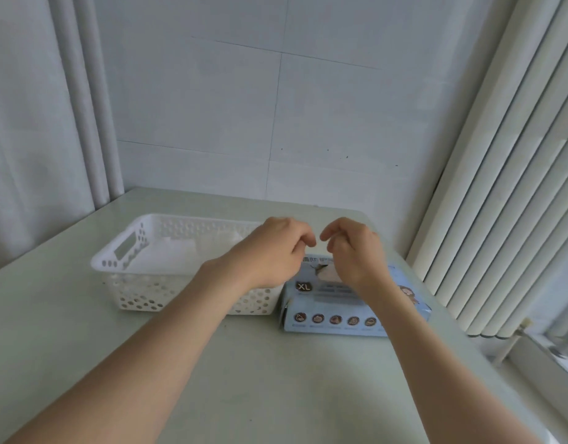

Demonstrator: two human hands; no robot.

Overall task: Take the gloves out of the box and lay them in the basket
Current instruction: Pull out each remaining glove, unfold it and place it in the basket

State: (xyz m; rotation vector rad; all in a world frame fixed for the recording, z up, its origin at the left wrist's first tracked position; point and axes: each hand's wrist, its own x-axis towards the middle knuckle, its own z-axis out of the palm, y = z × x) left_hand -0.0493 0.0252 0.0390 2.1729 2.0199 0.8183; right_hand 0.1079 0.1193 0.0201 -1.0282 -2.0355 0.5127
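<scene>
From where I stand, both hands hang just above the box [337, 304], which lies flat on the table [276, 386] with its near left corner touching the basket [116, 256]. The left hand [276, 251] and the right hand [354, 251] have their fingers curled in, thumb and forefinger drawn together on each, the two sets of fingertips close but apart. It looks like a pinching hold, yet I can see nothing between the tips. A thin clear glove might be stretched there, but I cannot tell.

The gloves [322, 276] show as a pale patch in the oval opening on top of the box, right under the hands. There is also a pale, filmy heap [180, 248] on the floor of the basket, which may be gloves already laid in, though it is too washed out to be sure.

My guess is that the step in hand is drawing out one glove and getting it ready to lay down. To do it well, I would pinch only the top layer at the opening and pull straight up slowly, so that a clump does not follow it out. The box looks light, so one hand may need to press it down while the other pulls. Then carry the glove left over the basket rim and lower it flat onto the heap, not drop it bunched
</scene>
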